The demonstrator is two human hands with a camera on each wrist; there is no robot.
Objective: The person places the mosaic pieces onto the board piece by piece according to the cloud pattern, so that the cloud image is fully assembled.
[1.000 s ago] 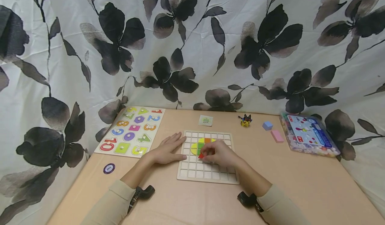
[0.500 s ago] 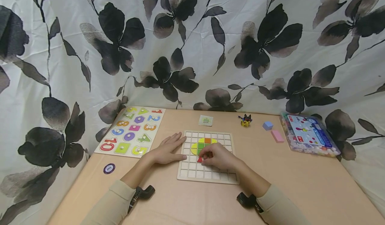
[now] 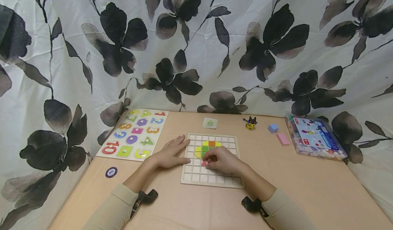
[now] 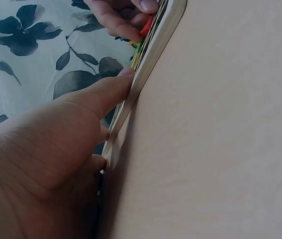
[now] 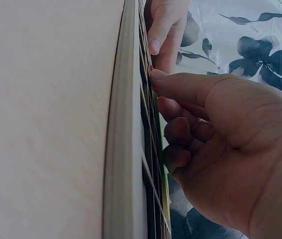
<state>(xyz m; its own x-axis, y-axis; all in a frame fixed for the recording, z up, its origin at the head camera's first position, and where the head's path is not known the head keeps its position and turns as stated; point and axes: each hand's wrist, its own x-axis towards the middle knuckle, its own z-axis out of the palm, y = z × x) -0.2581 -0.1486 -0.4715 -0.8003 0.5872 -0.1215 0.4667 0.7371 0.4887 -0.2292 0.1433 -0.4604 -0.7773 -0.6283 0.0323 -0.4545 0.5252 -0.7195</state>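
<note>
A wooden grid board (image 3: 196,178) lies before me, its squares framed by raised strips. Yellow, green and orange tiles (image 3: 212,143) fill part of its upper middle, partly covered by my right hand (image 3: 225,160). Between thumb and fingertips that hand pinches a small red triangular tile (image 3: 204,163), just below the green ones. The red tile (image 4: 146,26) shows close over the board's surface in the left wrist view. My left hand (image 3: 170,154) rests with fingers extended at the board's left edge, its thumb on the rim.
A number-and-shape puzzle board (image 3: 132,134) and a dark round chip (image 3: 111,172) are at left. Behind the grid board sits a small pattern card (image 3: 210,123). A toy figure (image 3: 250,123), blue block (image 3: 273,128), pink block (image 3: 283,139) and clear plastic case (image 3: 316,138) stand right.
My right hand has shifted the red tile slightly toward me, and the tile now looks paler as it catches the light. The left hand has stayed in place.
</note>
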